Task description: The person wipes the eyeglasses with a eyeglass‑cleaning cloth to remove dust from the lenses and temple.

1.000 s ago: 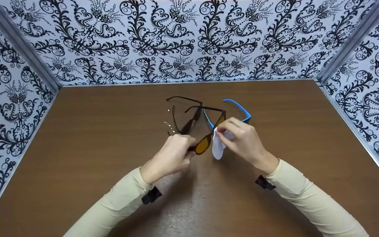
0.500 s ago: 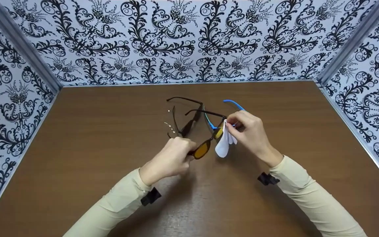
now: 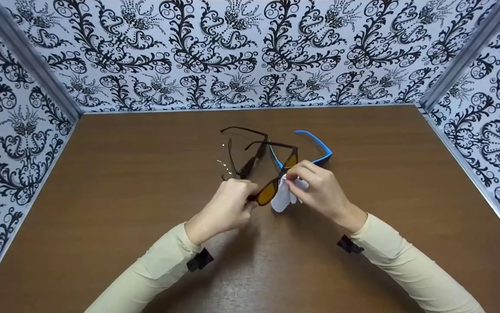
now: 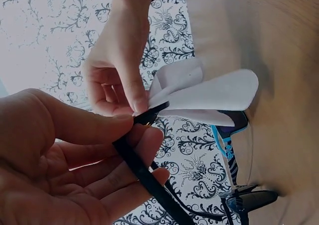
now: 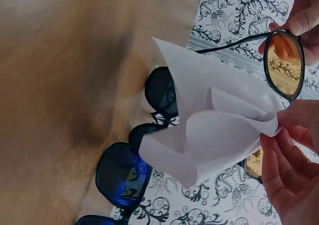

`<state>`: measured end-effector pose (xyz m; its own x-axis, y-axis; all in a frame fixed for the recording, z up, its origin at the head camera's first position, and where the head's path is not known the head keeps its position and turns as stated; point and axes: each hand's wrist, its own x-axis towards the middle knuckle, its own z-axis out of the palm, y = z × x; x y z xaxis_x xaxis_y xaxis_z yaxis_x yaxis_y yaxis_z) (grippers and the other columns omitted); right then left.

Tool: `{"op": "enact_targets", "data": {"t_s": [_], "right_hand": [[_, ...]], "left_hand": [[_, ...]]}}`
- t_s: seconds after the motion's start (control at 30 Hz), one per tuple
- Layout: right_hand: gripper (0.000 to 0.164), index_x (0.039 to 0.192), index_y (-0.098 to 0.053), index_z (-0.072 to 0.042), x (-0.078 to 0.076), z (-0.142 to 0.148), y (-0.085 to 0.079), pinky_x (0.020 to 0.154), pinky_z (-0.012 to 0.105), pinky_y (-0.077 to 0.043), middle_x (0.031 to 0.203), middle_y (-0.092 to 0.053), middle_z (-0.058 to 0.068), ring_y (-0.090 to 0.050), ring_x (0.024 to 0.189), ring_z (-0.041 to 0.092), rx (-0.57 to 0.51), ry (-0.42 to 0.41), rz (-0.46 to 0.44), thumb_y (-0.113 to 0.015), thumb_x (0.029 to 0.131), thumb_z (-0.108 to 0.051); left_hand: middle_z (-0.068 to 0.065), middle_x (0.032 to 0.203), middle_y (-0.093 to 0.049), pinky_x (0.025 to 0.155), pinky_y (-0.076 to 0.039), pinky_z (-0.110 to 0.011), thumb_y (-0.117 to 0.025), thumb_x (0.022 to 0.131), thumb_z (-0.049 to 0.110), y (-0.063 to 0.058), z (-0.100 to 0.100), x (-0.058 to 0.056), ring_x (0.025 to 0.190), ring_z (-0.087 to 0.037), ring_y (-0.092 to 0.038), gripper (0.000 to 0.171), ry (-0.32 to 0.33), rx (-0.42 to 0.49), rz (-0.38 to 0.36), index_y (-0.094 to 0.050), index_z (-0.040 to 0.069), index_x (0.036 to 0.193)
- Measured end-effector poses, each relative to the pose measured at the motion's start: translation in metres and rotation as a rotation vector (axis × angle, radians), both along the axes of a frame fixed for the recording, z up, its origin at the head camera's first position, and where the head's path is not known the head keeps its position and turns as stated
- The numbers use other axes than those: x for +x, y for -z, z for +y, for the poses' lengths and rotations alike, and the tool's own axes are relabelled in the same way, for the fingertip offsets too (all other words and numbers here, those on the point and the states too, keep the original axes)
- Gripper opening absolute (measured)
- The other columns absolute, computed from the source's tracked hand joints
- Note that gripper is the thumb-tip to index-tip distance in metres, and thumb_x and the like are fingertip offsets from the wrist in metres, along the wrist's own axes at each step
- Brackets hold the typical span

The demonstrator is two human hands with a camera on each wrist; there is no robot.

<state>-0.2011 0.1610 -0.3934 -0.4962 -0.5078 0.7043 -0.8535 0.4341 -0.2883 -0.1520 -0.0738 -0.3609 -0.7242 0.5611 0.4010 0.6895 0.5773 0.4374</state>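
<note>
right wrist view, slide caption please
Right hand pinches a white cloth beside amber-lensed sunglasses held by the left hand, dark-lensed pairs behind.

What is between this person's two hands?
In the head view, part of the amber-lensed glasses gripped by the left hand, and part of the white cloth pinched by the right hand.

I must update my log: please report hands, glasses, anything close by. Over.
Left hand holding amber-lensed glasses. Right hand pinching white cloth beside them. Dark glasses, blue-framed glasses close behind.

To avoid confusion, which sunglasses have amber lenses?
The black sunglasses in the left hand; the other black pair and blue-templed pair on the table have dark lenses.
</note>
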Motion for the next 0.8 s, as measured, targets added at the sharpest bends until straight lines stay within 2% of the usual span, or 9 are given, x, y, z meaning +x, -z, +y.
{"op": "enact_targets", "data": {"t_s": [0.13, 0.33, 0.47, 0.57, 0.7, 0.8], "right_hand": [[0.015, 0.088, -0.067, -0.002, -0.004, 0.007, -0.001, 0.064, 0.028, -0.053, 0.086, -0.065, 0.006, -0.061, 0.075, 0.016, -0.018, 0.059, -0.016, -0.074, 0.078, 0.006], [0.016, 0.087, -0.066, 0.0, -0.013, 0.013, -0.007, 0.067, 0.018, -0.048, 0.085, -0.065, 0.006, -0.061, 0.075, 0.017, -0.104, 0.127, -0.017, -0.073, 0.077, 0.01], [0.016, 0.086, -0.065, -0.001, -0.012, 0.01, -0.01, 0.066, 0.024, -0.049, 0.084, -0.064, 0.005, -0.06, 0.076, 0.016, -0.116, 0.105, 0.001, -0.072, 0.077, 0.009], [0.015, 0.087, -0.065, -0.001, -0.007, 0.005, -0.01, 0.064, 0.03, -0.052, 0.084, -0.063, 0.005, -0.06, 0.077, 0.017, -0.089, 0.061, 0.009, -0.072, 0.077, 0.008], [0.015, 0.089, -0.066, -0.002, -0.001, 0.002, -0.005, 0.063, 0.031, -0.053, 0.086, -0.063, 0.006, -0.061, 0.075, 0.017, -0.027, 0.015, 0.016, -0.073, 0.078, 0.006], [0.016, 0.09, -0.066, -0.003, 0.001, 0.002, -0.001, 0.063, 0.031, -0.053, 0.087, -0.063, 0.005, -0.061, 0.075, 0.018, -0.003, 0.011, 0.006, -0.074, 0.078, 0.005]], "left_hand": [[-0.006, 0.069, -0.06, 0.058, -0.051, -0.04, -0.066, 0.071, -0.01, -0.001, -0.001, 0.001, 0.064, -0.024, -0.062, 0.018, 0.003, -0.022, -0.003, -0.057, 0.005, 0.068], [-0.004, 0.065, -0.057, 0.056, -0.05, -0.038, -0.067, 0.072, -0.01, -0.002, 0.001, 0.002, 0.061, -0.021, -0.059, 0.021, 0.018, -0.044, -0.029, -0.055, 0.006, 0.066], [-0.003, 0.063, -0.053, 0.053, -0.047, -0.035, -0.064, 0.07, -0.011, 0.0, 0.003, 0.003, 0.058, -0.017, -0.054, 0.023, 0.022, -0.031, -0.023, -0.052, 0.007, 0.064], [-0.003, 0.064, -0.054, 0.053, -0.047, -0.035, -0.063, 0.07, -0.011, 0.002, 0.004, 0.003, 0.059, -0.018, -0.056, 0.022, 0.014, -0.01, -0.006, -0.053, 0.007, 0.064], [-0.005, 0.069, -0.059, 0.055, -0.049, -0.036, -0.065, 0.072, -0.011, 0.003, 0.004, 0.002, 0.063, -0.02, -0.06, 0.018, -0.002, 0.025, 0.0, -0.058, 0.005, 0.069], [-0.005, 0.07, -0.06, 0.056, -0.051, -0.036, -0.066, 0.073, -0.011, 0.003, 0.003, 0.003, 0.064, -0.019, -0.061, 0.017, -0.006, 0.038, -0.008, -0.059, 0.005, 0.07]]}}
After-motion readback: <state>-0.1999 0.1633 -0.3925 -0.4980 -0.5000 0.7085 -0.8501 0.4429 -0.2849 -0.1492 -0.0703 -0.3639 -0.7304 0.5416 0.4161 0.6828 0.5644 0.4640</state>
